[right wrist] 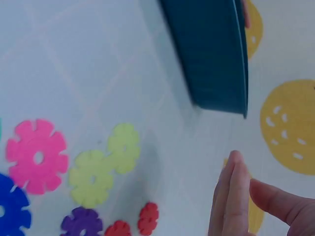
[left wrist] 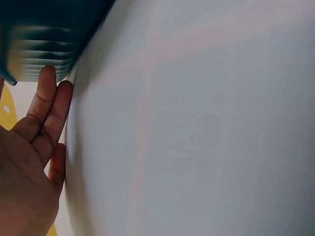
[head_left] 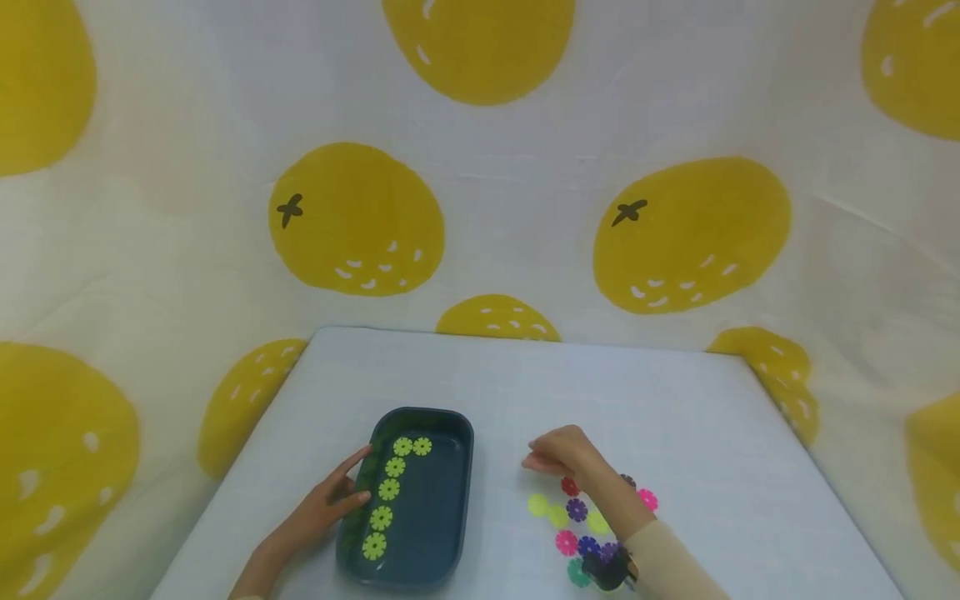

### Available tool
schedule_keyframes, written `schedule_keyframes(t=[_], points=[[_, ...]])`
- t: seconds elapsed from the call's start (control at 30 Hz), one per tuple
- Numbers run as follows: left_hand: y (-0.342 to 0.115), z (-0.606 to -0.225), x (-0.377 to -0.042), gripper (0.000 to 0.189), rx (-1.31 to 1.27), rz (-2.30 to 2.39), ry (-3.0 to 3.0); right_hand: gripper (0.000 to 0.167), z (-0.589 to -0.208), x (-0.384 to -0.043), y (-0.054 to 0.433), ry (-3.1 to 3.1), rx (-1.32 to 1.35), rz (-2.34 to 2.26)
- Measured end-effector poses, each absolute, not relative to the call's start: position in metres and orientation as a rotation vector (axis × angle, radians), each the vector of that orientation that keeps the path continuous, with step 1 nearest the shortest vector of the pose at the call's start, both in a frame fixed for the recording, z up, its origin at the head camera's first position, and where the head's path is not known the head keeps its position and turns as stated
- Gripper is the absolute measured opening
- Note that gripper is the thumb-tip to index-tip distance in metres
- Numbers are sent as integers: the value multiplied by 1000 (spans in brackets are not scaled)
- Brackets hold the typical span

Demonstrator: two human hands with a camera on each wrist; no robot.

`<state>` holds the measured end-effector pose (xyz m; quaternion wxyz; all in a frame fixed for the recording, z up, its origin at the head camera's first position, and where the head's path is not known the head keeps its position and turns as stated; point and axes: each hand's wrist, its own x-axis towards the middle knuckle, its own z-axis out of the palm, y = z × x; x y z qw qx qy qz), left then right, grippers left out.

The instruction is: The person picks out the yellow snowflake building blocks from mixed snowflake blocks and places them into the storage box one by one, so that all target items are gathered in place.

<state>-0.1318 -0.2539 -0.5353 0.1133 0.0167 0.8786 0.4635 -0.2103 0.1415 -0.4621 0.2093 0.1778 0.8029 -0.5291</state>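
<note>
A dark teal tray [head_left: 442, 533] stands on the table with several yellow-green flower-shaped discs [head_left: 389, 489] inside. They form a column along its left side, with one more beside the top disc. My left hand [head_left: 324, 507] touches the tray's left rim, its index finger and thumb reaching to the edge. Straight fingers lie against the tray's ribbed outer wall in the left wrist view. My right hand [head_left: 566, 450] hovers right of the tray, above the scattered discs. In the right wrist view its fingers are straight and the thumb comes close to them; no disc shows between.
Loose flower discs lie under my right forearm: a pink one [right wrist: 37, 156], yellow-green ones [right wrist: 91, 178], a purple one [right wrist: 81, 223], red ones [right wrist: 148, 219], blue and green ones. A white cloth covers the table [head_left: 510, 375]. A fruit-printed curtain [head_left: 517, 208] hangs around it.
</note>
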Motion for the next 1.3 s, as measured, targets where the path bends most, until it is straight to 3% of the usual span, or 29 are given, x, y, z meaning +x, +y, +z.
schedule_keyframes(t=[0.13,0.37,0.77,0.93,1.3], points=[[-254,-534,-131,72,39,1359,2574,41,-474,-203,161,2295,466,-1440],[-253,-532,-133,71,34,1360,2551,27,-491,-191,183,2168,326,-1523],[-254,-527,-135,73,8,1346,2557,25,-496,-173,217,2328,-314,-1240],[-254,-527,-135,73,-20,1340,2553,34,-499,-169,224,2496,-578,-1000],[-252,-526,-131,73,-38,1341,2536,36,-511,-168,227,2573,-682,-719]])
